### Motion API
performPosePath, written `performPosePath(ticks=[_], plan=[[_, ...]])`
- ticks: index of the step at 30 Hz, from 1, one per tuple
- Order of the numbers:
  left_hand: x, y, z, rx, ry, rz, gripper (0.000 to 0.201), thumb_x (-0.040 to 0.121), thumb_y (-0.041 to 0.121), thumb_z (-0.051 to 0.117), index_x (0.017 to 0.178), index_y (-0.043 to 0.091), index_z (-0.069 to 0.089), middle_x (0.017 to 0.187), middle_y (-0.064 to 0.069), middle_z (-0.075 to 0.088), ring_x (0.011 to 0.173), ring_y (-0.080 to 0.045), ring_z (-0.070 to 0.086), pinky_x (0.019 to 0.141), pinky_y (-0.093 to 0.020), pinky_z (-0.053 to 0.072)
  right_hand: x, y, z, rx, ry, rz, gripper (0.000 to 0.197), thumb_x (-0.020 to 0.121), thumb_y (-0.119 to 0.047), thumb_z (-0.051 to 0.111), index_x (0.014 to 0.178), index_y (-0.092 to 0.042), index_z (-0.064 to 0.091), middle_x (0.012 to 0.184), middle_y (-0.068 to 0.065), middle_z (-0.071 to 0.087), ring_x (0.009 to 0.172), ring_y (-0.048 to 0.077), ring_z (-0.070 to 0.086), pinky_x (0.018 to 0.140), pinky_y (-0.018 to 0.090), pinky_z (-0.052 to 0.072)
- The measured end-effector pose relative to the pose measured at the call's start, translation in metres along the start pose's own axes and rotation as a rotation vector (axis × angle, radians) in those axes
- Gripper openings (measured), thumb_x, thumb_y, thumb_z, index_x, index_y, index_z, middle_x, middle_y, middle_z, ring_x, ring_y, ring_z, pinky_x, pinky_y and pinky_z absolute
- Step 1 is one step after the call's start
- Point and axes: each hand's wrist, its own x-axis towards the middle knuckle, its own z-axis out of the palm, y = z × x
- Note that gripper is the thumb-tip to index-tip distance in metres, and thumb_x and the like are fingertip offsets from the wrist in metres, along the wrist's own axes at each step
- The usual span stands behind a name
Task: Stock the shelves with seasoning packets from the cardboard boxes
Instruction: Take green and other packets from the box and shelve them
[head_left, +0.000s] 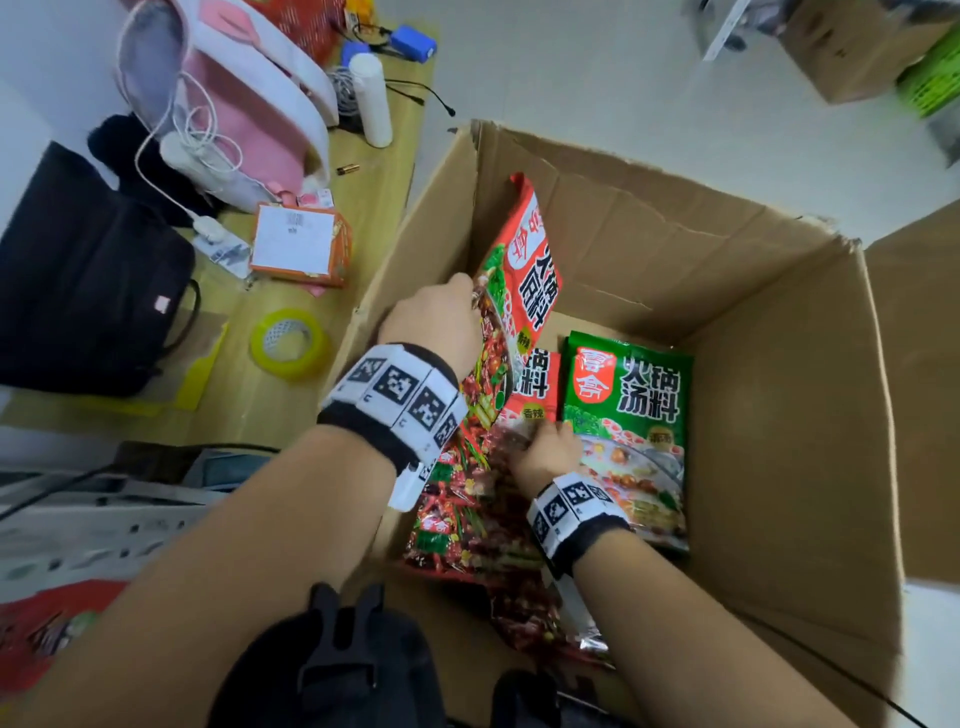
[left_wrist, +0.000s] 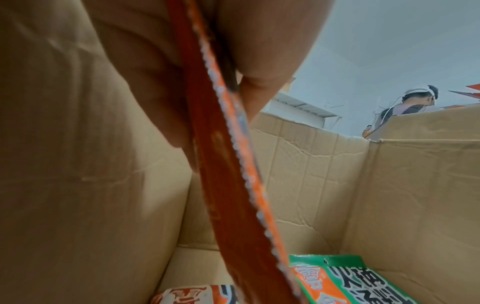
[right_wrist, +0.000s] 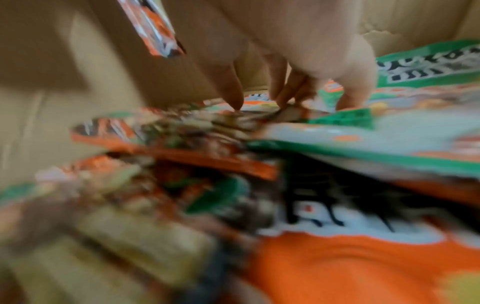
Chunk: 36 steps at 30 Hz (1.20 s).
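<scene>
An open cardboard box (head_left: 779, 364) holds seasoning packets. My left hand (head_left: 441, 322) grips a bundle of red packets (head_left: 524, 270) upright against the box's left wall. In the left wrist view, thumb and fingers pinch this bundle (left_wrist: 233, 195) edge-on. My right hand (head_left: 545, 447) reaches down onto a flat red packet (head_left: 530, 395), beside a green packet (head_left: 628, 431). The right wrist view is blurred. There its spread fingertips (right_wrist: 235, 98) touch the red packet (right_wrist: 182, 131) next to the green one (right_wrist: 363, 139). More red packets (head_left: 467, 519) are piled at the box's near side.
A wooden table (head_left: 363, 208) stands left of the box with a yellow tape roll (head_left: 288, 343), a black bag (head_left: 88, 280), an orange carton (head_left: 298, 244) and a white bottle (head_left: 371, 98). Another cardboard box (head_left: 852, 52) sits far right. A person (left_wrist: 415, 102) stands beyond the box.
</scene>
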Motion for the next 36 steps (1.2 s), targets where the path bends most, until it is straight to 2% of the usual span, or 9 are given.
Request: performPosePath(ticks=[3,7,12,16,20,25,30,33,36], plan=[[0.001,-0.004,0.005,-0.023,0.006,-0.004,0.015,0.097,0.026,0.038,0.089,0.014,0.035,0.099,-0.019,0.061,0.087,-0.039,0.058,0.065,-0.037,0.040,-0.007,0.015,0.001,-0.124,0.043,0.011,0.062,0.090,-0.041,0.050,0.143,-0.017,0.028,0.144,0.001,0.032,0.135,0.020,0.031,0.108,0.062,0.018],[0.001,-0.004,0.005,-0.035,0.004,0.013,0.013,0.097,0.025,0.039,0.089,0.015,0.036,0.099,-0.018,0.062,0.088,-0.039,0.059,0.065,-0.037,0.040,-0.005,0.005,0.000,-0.260,0.071,0.071,0.054,0.091,-0.032,0.042,0.139,-0.008,0.031,0.137,0.009,0.043,0.128,0.025,0.040,0.104,0.053,0.027],[0.004,-0.005,0.011,-0.015,0.012,0.010,0.011,0.097,0.023,0.038,0.090,0.014,0.037,0.097,-0.015,0.062,0.080,-0.036,0.057,0.064,-0.038,0.042,0.010,-0.011,-0.015,0.235,-0.171,0.136,0.056,0.084,-0.027,0.065,0.132,-0.005,0.046,0.131,0.013,0.053,0.119,0.028,0.053,0.089,0.029,0.043],[0.007,-0.006,0.012,-0.039,0.024,0.009,0.015,0.097,0.026,0.038,0.089,0.013,0.037,0.095,-0.015,0.060,0.074,-0.033,0.052,0.063,-0.037,0.040,-0.002,-0.013,-0.030,0.483,-0.079,0.124,0.038,0.088,-0.018,0.061,0.120,0.000,0.054,0.118,0.019,0.061,0.105,0.034,0.059,0.085,0.034,0.050],[0.003,-0.002,0.004,-0.126,0.021,0.010,0.021,0.096,0.032,0.041,0.088,0.012,0.037,0.097,-0.018,0.061,0.082,-0.036,0.056,0.065,-0.036,0.039,-0.012,-0.005,-0.078,0.633,0.011,-0.011,0.038,0.086,-0.013,0.064,0.118,0.000,0.048,0.092,0.012,0.060,0.065,0.020,0.055,0.049,0.015,0.043],[-0.024,0.007,-0.031,-0.464,0.132,-0.017,0.027,0.094,0.036,0.047,0.081,0.013,0.040,0.077,-0.002,0.048,0.080,-0.025,0.046,0.063,-0.030,0.026,-0.035,0.018,-0.136,0.718,0.226,-0.152,0.023,0.091,-0.009,0.053,0.113,-0.001,0.053,0.091,0.006,0.059,0.084,0.022,0.055,0.065,0.021,0.040],[-0.085,0.019,-0.066,-0.857,0.346,-0.014,0.044,0.092,0.033,0.053,0.130,0.012,0.045,0.127,-0.003,0.053,0.115,-0.019,0.048,0.077,-0.014,0.030,-0.088,0.012,-0.186,1.004,0.140,-0.408,0.020,0.090,-0.004,0.055,0.108,-0.014,0.055,0.109,0.009,0.064,0.102,0.027,0.061,0.088,0.043,0.052],[-0.134,0.021,-0.076,-0.956,0.394,-0.010,0.046,0.091,0.030,0.056,0.131,0.010,0.045,0.129,-0.007,0.054,0.121,-0.024,0.049,0.103,-0.034,0.037,-0.134,0.010,-0.204,1.088,0.013,-0.680,0.028,0.084,0.002,0.061,0.093,-0.024,0.056,0.094,0.001,0.068,0.087,0.017,0.065,0.079,0.035,0.055],[-0.197,0.021,-0.078,-0.997,0.408,-0.109,0.053,0.089,0.029,0.059,0.136,0.011,0.041,0.133,-0.009,0.053,0.122,-0.026,0.050,0.107,-0.044,0.036,-0.180,0.015,-0.210,1.029,-0.090,-0.871,0.026,0.082,0.001,0.064,0.088,-0.022,0.054,0.084,-0.008,0.070,0.075,0.005,0.065,0.068,0.023,0.054]])
